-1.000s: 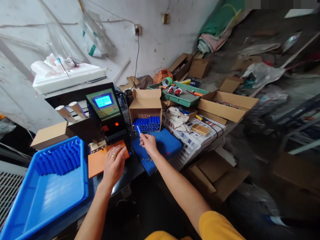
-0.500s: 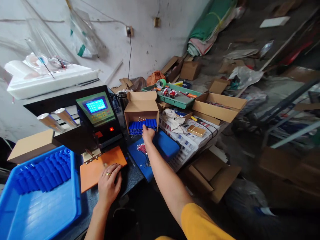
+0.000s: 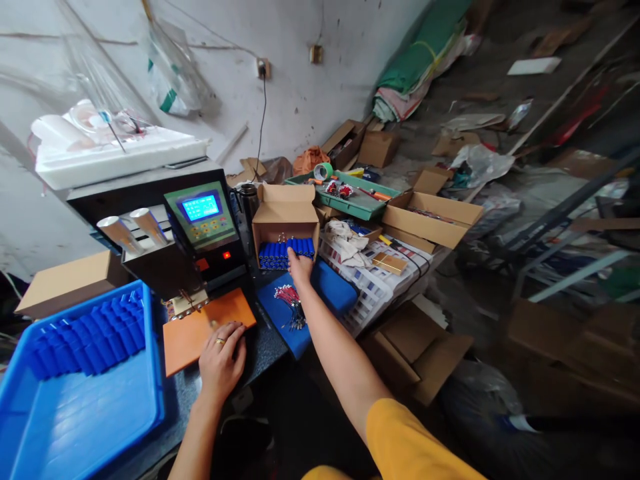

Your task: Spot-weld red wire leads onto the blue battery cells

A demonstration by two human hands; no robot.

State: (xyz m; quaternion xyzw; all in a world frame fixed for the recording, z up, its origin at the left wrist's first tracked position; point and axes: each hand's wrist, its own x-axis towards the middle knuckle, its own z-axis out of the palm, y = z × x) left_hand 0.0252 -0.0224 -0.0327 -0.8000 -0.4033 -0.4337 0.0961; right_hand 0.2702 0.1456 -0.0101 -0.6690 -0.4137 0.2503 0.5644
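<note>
My left hand (image 3: pixel 223 357) lies with its fingers loosely bent on the orange board (image 3: pixel 187 338), in front of a spot welder (image 3: pixel 205 220) with a lit blue display. Nothing shows in that hand. At the open cardboard box (image 3: pixel 285 208), my right hand (image 3: pixel 300 267) has its thumb and fingers on a blue battery cell (image 3: pixel 291 249) at the front of the stacked rows. Its fingertips are partly hidden. Below the box, a bundle of red and black wires (image 3: pixel 293 307) is spread on a blue mat (image 3: pixel 270 300).
A blue tray (image 3: pixel 90 427) with rows of blue cells stands at left. A green tray (image 3: pixel 360 207) with tape and tools sits behind the white crate (image 3: pixel 370 293). An open carton (image 3: pixel 435 217) is at its right, and another carton (image 3: pixel 420 347) lies lower down.
The view has shifted slightly, so the machine and trays appear farther right. My left hand stays on the orange board and my right hand stays at the cells in the box.
</note>
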